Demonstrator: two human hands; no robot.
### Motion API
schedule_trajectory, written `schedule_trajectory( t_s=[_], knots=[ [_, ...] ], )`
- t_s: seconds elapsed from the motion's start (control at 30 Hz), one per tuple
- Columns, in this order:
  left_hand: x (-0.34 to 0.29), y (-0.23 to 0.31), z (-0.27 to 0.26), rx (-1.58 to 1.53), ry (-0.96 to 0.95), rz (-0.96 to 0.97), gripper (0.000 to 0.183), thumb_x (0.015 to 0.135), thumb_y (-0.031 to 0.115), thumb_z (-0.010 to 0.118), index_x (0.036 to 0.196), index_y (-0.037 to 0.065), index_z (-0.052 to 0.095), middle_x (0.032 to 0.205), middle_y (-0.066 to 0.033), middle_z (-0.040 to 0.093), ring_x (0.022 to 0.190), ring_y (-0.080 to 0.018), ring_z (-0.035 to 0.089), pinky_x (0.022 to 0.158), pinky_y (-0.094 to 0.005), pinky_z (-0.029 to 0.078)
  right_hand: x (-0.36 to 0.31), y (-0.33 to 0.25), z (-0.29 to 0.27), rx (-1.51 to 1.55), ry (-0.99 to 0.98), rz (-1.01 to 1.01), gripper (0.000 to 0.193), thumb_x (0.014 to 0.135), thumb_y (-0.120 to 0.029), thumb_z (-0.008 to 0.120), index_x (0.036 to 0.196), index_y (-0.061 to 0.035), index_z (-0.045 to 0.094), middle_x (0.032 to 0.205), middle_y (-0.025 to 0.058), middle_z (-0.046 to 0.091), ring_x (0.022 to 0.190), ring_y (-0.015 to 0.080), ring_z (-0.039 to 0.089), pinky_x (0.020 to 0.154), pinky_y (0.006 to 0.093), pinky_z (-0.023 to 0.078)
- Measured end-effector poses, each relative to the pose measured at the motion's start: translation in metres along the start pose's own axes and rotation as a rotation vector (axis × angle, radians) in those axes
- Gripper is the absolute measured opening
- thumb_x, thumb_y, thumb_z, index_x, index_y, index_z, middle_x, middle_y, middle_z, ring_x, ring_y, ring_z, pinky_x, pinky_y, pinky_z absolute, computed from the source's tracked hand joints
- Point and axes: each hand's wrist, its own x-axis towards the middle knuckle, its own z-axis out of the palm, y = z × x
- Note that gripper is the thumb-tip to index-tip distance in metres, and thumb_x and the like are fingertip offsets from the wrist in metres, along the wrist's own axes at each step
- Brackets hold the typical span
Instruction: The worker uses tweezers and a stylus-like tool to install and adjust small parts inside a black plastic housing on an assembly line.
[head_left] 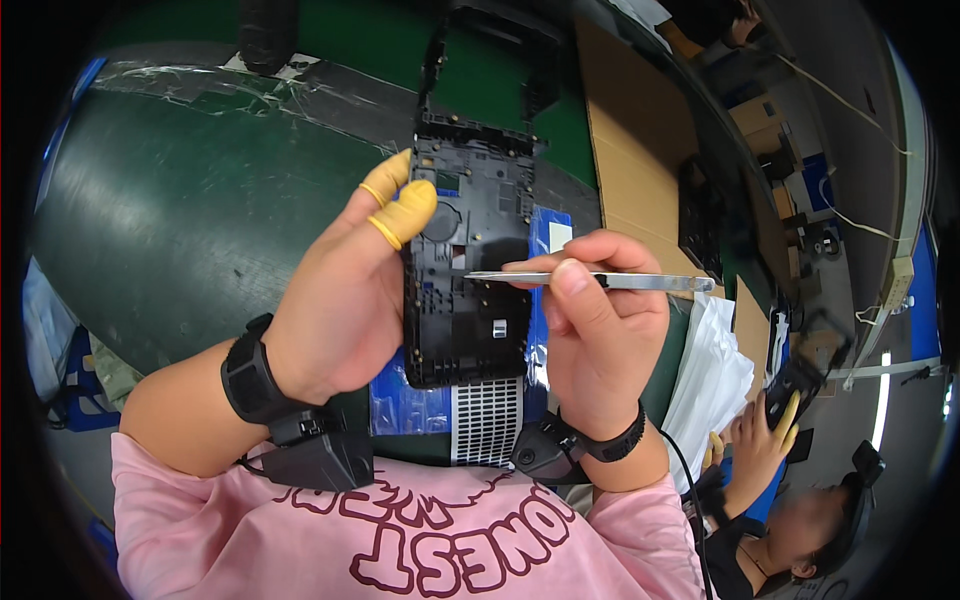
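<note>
A black plastic device housing (478, 215) with an open frame at its far end is held up in front of me. My left hand (345, 270) grips its left edge, with yellow finger cots on the thumb and a finger. Metal tweezers (620, 281) lie between the fingers of my right hand (605, 325), pointing left. Their tips are over the inner face of the housing; whether they touch it or pinch anything is too small to tell. A small silvery piece (499, 328) shows on the housing's lower part.
Below the housing lies a sheet with rows of small dark labels (487, 420) on a blue holder (412, 400). Flat cardboard (640, 140) and white bags (712, 360) are to the right on the green table (180, 200). A co-worker's hand (760, 450) holds a dark device at lower right.
</note>
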Motion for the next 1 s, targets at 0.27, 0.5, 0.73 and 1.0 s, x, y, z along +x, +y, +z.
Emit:
schedule_trajectory(
  t_s=[0.27,0.5,0.73,1.0],
  knots=[
    [-0.004,-0.004,0.001,0.029,-0.041,-0.042,0.042,0.088,0.026,0.040,0.125,0.009,0.030,0.117,-0.0064,0.046,0.105,-0.0170,0.047,0.089,-0.0326,0.039,-0.001,0.007,-0.003,0.068,-0.013,-0.049,0.018,0.077,0.003,0.056,0.093,0.0028,0.048,0.083,0.0151,0.060,0.074,0.0167,0.059,0.067,0.0240,0.047],
    [-0.005,-0.004,0.002,0.021,-0.083,-0.023,0.044,0.088,0.026,0.043,0.126,0.009,0.029,0.117,-0.0070,0.046,0.104,-0.0169,0.048,0.087,-0.0320,0.041,-0.003,0.008,-0.003,0.097,-0.035,-0.014,0.018,0.077,0.006,0.055,0.093,0.0036,0.048,0.083,0.0146,0.059,0.076,0.0173,0.059,0.070,0.0253,0.047],
    [-0.005,-0.005,-0.001,0.007,-0.061,-0.019,0.045,0.088,0.027,0.043,0.126,0.008,0.028,0.116,-0.0076,0.046,0.104,-0.0173,0.048,0.087,-0.0320,0.041,-0.001,0.011,-0.003,0.056,-0.049,-0.011,0.018,0.077,0.005,0.055,0.093,0.0036,0.048,0.084,0.0146,0.059,0.076,0.0167,0.059,0.071,0.0247,0.047],
    [-0.005,-0.005,0.001,0.003,-0.077,-0.015,0.045,0.088,0.026,0.043,0.126,0.008,0.028,0.116,-0.0078,0.046,0.104,-0.0179,0.048,0.087,-0.0327,0.042,0.000,0.010,-0.004,0.066,-0.049,-0.019,0.018,0.077,0.004,0.056,0.093,0.0035,0.048,0.084,0.0149,0.060,0.076,0.0167,0.059,0.071,0.0248,0.047]
  ],
)
